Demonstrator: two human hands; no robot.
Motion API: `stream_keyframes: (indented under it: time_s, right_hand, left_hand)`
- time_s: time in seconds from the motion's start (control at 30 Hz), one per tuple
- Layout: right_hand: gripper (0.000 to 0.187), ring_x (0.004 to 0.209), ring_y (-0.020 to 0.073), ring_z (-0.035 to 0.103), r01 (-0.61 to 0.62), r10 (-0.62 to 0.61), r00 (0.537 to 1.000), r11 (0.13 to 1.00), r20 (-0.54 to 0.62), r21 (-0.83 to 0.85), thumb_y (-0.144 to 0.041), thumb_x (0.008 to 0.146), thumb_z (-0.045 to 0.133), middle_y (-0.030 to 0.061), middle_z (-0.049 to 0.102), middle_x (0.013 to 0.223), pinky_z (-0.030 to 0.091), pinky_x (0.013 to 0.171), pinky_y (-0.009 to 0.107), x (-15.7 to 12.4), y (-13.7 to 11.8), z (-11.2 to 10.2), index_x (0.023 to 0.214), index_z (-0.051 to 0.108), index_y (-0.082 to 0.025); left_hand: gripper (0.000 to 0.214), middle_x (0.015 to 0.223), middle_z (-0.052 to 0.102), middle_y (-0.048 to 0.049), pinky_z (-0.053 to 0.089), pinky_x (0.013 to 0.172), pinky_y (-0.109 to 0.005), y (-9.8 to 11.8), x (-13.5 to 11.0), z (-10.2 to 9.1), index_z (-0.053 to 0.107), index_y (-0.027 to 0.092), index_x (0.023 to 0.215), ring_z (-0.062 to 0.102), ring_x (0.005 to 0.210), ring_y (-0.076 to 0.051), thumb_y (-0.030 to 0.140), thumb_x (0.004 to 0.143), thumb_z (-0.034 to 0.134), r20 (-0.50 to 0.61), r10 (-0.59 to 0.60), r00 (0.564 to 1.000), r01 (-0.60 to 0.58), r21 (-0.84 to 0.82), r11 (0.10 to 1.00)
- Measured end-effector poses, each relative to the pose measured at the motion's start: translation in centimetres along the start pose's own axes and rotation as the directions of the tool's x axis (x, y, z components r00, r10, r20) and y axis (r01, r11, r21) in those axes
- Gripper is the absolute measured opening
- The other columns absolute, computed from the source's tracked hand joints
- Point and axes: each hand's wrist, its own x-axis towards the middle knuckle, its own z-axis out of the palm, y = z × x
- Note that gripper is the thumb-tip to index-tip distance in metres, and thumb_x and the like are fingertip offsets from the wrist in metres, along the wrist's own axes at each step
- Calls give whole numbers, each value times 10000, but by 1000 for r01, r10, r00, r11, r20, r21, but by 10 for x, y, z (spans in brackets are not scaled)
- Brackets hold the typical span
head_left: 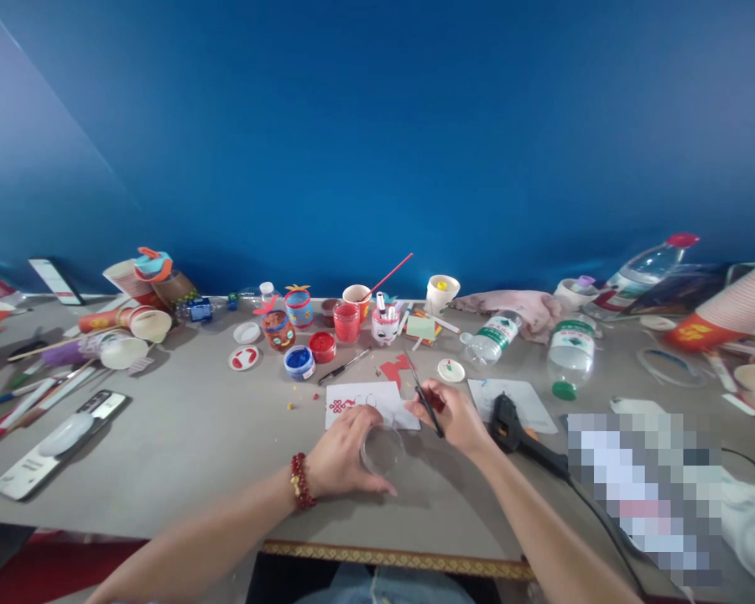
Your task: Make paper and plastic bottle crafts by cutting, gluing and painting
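While the left hand [338,453] curls around a clear plastic cup [382,449] lying on its side on the grey table [195,436], the right hand [450,415] grips a thin black tool [424,398], its tip slanting toward eleven o'clock. The cup sits at three o'clock of the left hand, touching its fingers. A white sheet [371,401] lies just beyond at twelve o'clock, paint pots [300,362] farther back, and a black glue gun [509,424] at three o'clock of the right hand.

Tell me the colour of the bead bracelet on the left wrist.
The bead bracelet is dark red with a few gold beads, seen best in the head view, near the left hand.
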Motion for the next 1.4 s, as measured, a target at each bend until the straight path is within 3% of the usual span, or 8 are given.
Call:
stream_keyframes:
  time_s: [0.13,0.27,0.4,0.53,0.73,1.03,1.4]
  right_hand:
    - [330,566,132,474,-14,12,999,999,42,48,-474,785,672,-50,515,610,405,550,244,0,4,-1,689,488,-217]
    - [338,568,145,470,13,-13,998,1000,53,15,-481,819,629,-38,503,602,387,537,252,-3,-4,-4,674,467,-222]
    - [333,565,168,504,31,-23,996,995,90,-91,-504,807,618,-3,565,626,393,531,263,-9,-21,-6,680,474,-232]
    - [360,560,180,544,41,-14,992,976,129,-215,-554,800,609,16,625,655,362,527,256,-14,-28,-6,701,465,-240]
    - [371,625,223,625,22,26,991,939,133,-343,-593,765,628,17,679,680,309,541,263,-15,-30,-4,718,490,-252]
    - [313,617,206,613,-12,79,984,925,161,-380,-513,755,640,21,681,671,273,536,258,-13,-31,2,683,510,-237]
    - [332,566,178,582,13,31,994,913,102,-407,-506,780,625,13,653,606,260,524,247,-18,-30,5,639,531,-220]
  left_hand:
    - [651,1104,600,-105,503,865,-394,3,-1,-4,490,213,1060,608,1004,-267,561,613,811,-116,-45,992,38,-59,998]
    - [621,1015,609,-76,506,836,-407,-2,-1,-14,466,220,1107,615,915,-251,533,675,784,-307,-132,943,143,13,990]
    - [587,1099,603,-116,476,916,-451,-10,0,-25,422,201,1269,597,1017,-283,423,790,677,-394,-70,917,130,128,983]
    - [648,1240,554,-162,393,1030,-519,-12,1,-30,358,177,1374,529,1162,-329,328,802,623,-399,13,917,103,268,958]
    - [599,1190,541,-159,411,992,-535,-13,5,-30,420,187,1278,519,1129,-339,431,794,675,-411,28,911,123,337,934]
    - [583,1079,565,-125,440,937,-488,-9,8,-30,443,203,1184,528,1031,-303,445,750,747,-416,59,908,103,355,929]
    - [557,1035,570,-118,458,900,-456,-4,8,-31,454,164,1128,527,994,-278,435,747,757,-449,84,890,95,362,927]
